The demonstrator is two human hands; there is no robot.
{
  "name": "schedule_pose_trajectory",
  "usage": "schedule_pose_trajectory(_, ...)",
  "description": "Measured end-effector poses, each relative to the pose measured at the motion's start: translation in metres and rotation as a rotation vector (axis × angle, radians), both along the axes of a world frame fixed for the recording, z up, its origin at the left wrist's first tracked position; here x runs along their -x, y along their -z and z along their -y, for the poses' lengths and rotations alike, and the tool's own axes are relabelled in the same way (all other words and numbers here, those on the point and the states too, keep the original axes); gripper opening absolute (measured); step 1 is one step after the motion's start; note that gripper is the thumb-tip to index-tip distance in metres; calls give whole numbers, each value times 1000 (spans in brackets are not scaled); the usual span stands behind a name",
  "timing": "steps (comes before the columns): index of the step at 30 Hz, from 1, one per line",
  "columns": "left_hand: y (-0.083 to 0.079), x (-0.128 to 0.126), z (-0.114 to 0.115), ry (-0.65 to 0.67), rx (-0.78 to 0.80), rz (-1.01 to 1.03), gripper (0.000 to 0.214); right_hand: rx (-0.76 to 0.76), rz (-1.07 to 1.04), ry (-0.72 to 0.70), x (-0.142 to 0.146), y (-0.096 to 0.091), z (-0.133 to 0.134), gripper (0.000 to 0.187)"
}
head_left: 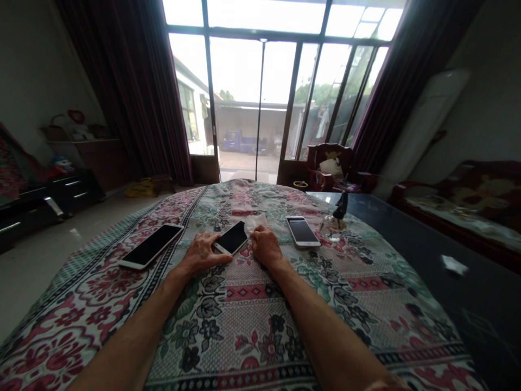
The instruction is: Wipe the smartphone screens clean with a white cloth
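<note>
A smartphone (232,237) with a dark screen lies tilted on the patterned tablecloth in front of me. My left hand (201,254) grips its near-left end, fingers along the far side and thumb along the near side. Just right of the phone, my right hand (264,245) is closed on a white tissue (256,221), which sticks out beyond the fingers. To the left rests a larger white-framed tablet or phone (152,246), its screen dark. Another white smartphone (303,232) lies to the right of my right hand.
A clear spray bottle (334,225) with a black nozzle stands on the right of the tablecloth (252,304). Beyond it runs a dark glossy tabletop (411,255) with a small white item (454,265) on it. A wooden chair (331,163) and glass doors are behind.
</note>
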State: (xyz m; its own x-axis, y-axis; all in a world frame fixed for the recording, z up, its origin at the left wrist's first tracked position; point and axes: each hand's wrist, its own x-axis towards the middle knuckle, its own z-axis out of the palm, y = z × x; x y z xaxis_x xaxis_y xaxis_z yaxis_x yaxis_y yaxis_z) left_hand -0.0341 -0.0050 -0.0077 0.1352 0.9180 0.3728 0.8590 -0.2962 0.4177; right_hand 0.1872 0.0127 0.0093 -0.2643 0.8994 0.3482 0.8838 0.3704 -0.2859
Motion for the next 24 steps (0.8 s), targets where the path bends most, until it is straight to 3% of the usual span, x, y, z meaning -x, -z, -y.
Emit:
schedule_pose_trajectory(12,-7,-2,4,3,50,-47,73,-57,72,-156,19,2,25,20)
schedule_pose_trajectory(24,-6,0,2,19,52,-75,76,-30,69,-58,3,-2,2,26)
